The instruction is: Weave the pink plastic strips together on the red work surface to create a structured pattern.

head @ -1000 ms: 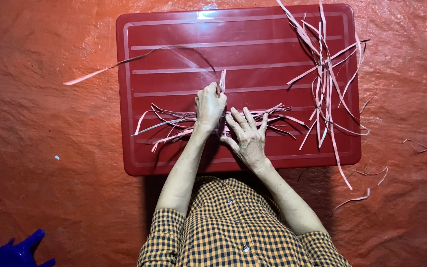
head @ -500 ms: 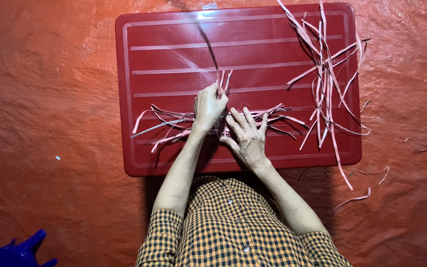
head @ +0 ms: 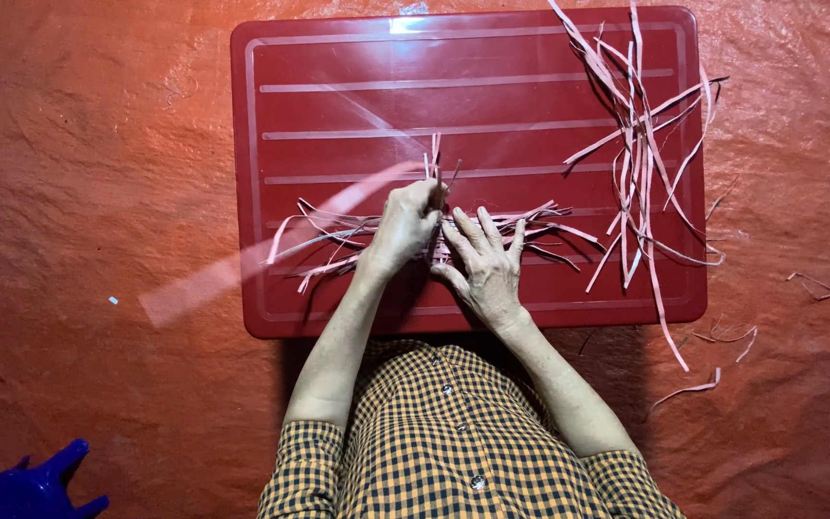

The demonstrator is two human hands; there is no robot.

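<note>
A red ribbed plastic board [head: 338,106] lies on the orange sheet. In its lower middle sits a small bundle of thin pink strips [head: 329,235], spread out flat to both sides. My left hand [head: 405,226] pinches several strip ends that stick up above the fingers, and one long strip [head: 242,269] sweeps out blurred to the lower left. My right hand [head: 482,264] lies flat, fingers spread, pressing on the bundle just right of the left hand.
A loose heap of long pink strips [head: 641,163] covers the board's right end and hangs over its edge. Stray strips [head: 823,284] lie on the orange sheet [head: 98,192] to the right. A blue plastic object [head: 36,485] sits at the bottom left corner.
The long strip held by my left hand has swung from the upper left, over the top of the board, down to the lower left. My right hand has stayed pressed on the bundle.
</note>
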